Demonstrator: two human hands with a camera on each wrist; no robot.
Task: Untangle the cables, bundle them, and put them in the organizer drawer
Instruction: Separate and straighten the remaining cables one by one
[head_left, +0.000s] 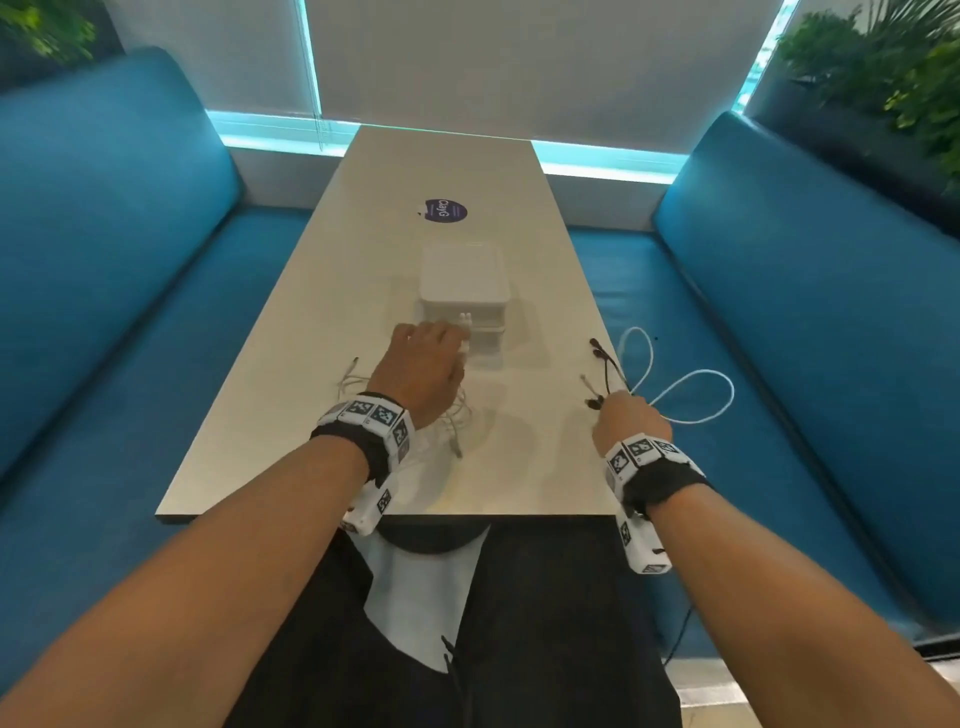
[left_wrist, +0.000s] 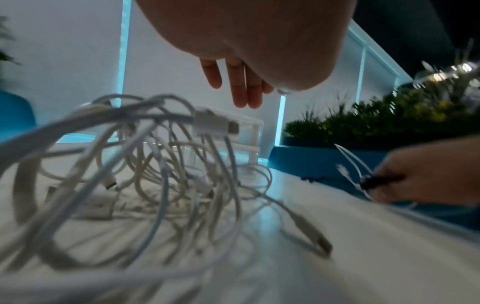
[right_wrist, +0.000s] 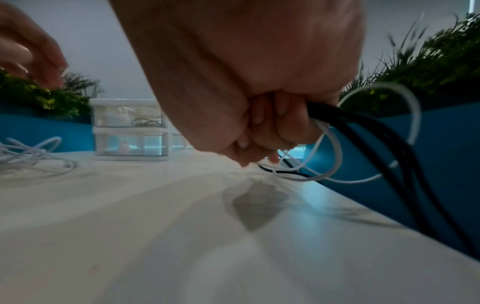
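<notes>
The right hand (head_left: 631, 418) is closed in a fist around a gathered bundle of cables (right_wrist: 335, 131), black and white strands together, at about 3 o'clock on the table (head_left: 374, 218), right at its edge. White loops (head_left: 691, 384) of that bundle hang out past the edge over the blue bench seat (head_left: 727, 415), and black plug ends (head_left: 597, 348) stick forward toward 12 o'clock.

The left hand (head_left: 423, 369) is slack, fingers (left_wrist: 240, 86) straight and apart, gripping nothing. It hovers over the loose tangle of white cables (left_wrist: 145, 164) at roughly 7 o'clock from the two-tier clear organizer (right_wrist: 130, 129). Its fingertips reach the drawer fronts at about mid-table.

The relation that counts: the organizer stands at 11 o'clock from the right fist, well apart from it, its drawer fronts facing the person. Both drawers look shut. The left hand is far nearer the small white pull knobs (head_left: 466, 318), so it seems best placed to open a drawer while the right brings the bundle across. The trailing loops could snag the table edge on the way.
</notes>
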